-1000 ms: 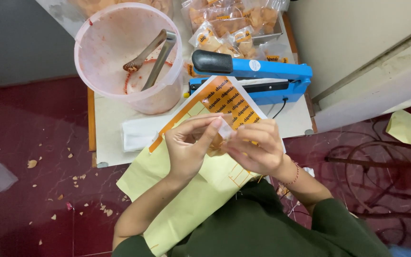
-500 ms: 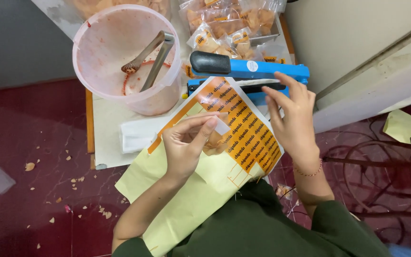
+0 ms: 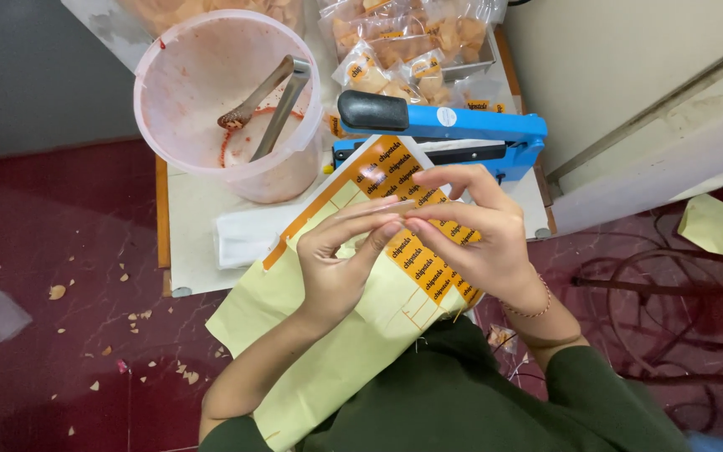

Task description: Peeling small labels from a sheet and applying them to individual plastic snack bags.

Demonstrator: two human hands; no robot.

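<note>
While both hands [image 3: 340, 259] [image 3: 479, 238] pinch at one label [image 3: 412, 251] on the sheet [image 3: 328, 335] before the sealer [image 3: 453, 130], it looks thin, limp, sticky; grip edges.

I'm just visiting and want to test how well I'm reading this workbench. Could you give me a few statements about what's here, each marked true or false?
1. Both hands meet over a sheet of orange stickers. True: the left hand and the right hand touch fingertips above it.
2. The metal tongs lie on the floor. False: they rest inside the pink plastic bucket.
3. The blue heat sealer sits on the table beyond the hands. True.
4. The right wrist is bare. False: it wears a thin bracelet.
5. Crumbs are scattered on the dark red floor. True.
6. The sleeves are bright yellow. False: they are dark green.
</note>
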